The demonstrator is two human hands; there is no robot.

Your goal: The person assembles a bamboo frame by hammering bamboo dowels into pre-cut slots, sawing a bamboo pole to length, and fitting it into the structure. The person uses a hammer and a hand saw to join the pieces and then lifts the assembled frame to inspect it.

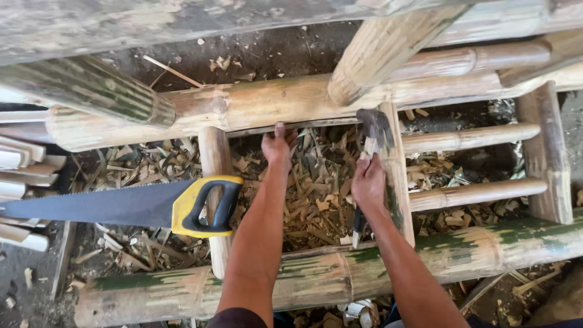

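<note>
Right hand point(368, 182) is clamped around the handle of a hammer point(373, 130), grip closed, with the dark metal head raised near the far bamboo rail point(255, 106) and the handle end projecting below the fist. Left hand point(278, 146) lies flat, fingers extended, its fingertips pressed against a thin strip point(291, 127) along the underside of that far rail; it grips nothing. The two hands are apart, with the left at the rail and the right just beside an upright bamboo post point(398, 182).

The frame under work is bamboo: the far rail runs across the view, and a near green-mottled bamboo pole point(316, 276) lies parallel below both forearms. A second upright post point(214, 182) joins the two to the left of the left arm. To the right, two horizontal rungs point(470, 167) connect the post to another upright point(546, 155).

A handsaw point(127, 206) with a yellow and black handle rests across the left upright post, blade pointing left, well apart from either hand. Wood shavings and chips point(316, 194) cover the ground point(279, 51) beneath the frame. Cut pale slats point(24, 164) are stacked at the left edge.
</note>
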